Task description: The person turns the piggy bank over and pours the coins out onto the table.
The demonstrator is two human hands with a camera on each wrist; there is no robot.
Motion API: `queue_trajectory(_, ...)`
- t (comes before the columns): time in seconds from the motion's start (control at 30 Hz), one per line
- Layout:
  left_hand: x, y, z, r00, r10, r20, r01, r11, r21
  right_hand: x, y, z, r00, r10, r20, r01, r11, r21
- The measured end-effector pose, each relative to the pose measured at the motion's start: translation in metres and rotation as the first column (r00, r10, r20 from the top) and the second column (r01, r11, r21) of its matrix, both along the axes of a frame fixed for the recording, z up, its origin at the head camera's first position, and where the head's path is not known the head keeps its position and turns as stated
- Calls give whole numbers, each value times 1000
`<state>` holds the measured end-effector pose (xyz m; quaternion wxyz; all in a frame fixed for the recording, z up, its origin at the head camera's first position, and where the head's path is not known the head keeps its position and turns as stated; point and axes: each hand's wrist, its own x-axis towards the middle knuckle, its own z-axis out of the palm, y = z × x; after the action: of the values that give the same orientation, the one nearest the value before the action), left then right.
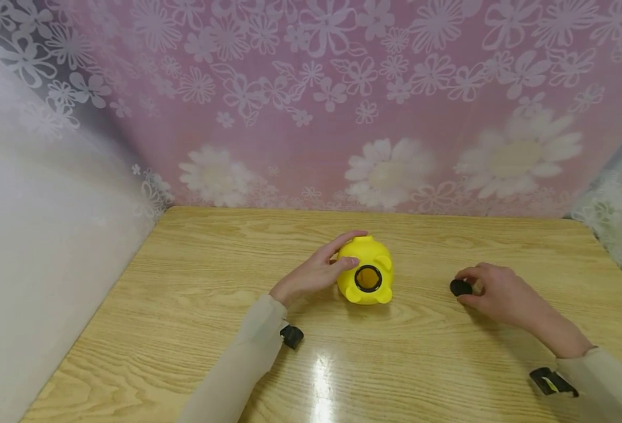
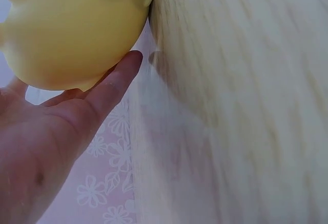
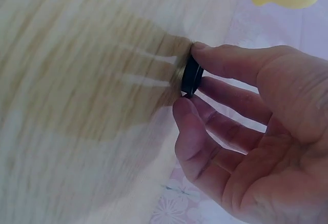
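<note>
In the head view, the left hand (image 1: 316, 271) holds a rounded yellow object (image 1: 374, 252) on a wood-grained table (image 1: 395, 358), its thumb laid on the near face and its fingers reaching round the far side. The thumb tip lies just beside a round opening edged by a black ring (image 1: 368, 291), and stubby bumps stick out around that face. Well apart to the right, the right hand (image 1: 504, 294) pinches a small black disc (image 1: 460, 287) between thumb and fingers. Both arms wear pale sleeves (image 1: 237, 364), with a small black device (image 1: 292, 336) at the left wrist and another dark device (image 1: 551, 382) at the right. A pink flowered backdrop (image 1: 290, 135) hangs behind the table.

In the left wrist view, the yellow object fills the upper left and is cut off by the frame. The fingers rest along its smooth, curved side, spread rather than bunched, and the table runs down the right.

In the right wrist view, the black disc is held by its edge at the fingertips, near the table, where the hand's shadow falls; I can't tell whether the disc touches the surface. A part of the yellow object shows at the top right.
</note>
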<state>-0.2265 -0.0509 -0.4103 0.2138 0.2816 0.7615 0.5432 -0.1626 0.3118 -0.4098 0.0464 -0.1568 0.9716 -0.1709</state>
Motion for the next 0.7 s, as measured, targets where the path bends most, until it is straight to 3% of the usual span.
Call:
queue_trajectory(0.23,0,2,1,1000,-1,-6,1,1000,-2,1,2,2,1000,-2,14,2,1000,-5)
queue_trajectory(0.37,0,2,2,1000,-4,-8,4,1000,0,3,-2,6,999,-26,-29,25,999,-24)
queue_trajectory(0.5,0,0,2,1000,6,-5,-6,1000,1,7,-16,12,994,-74,-77,66,992,-107)
queue_trajectory(0.6,0,-1,1,1000,14,-4,-14,1000,2,10,-29,17,995,-102,13,102,968,-230)
queue_trajectory(0.7,1,0,-1,1000,11,-17,-11,1000,4,12,-41,21,977,-105,187,169,913,-372)
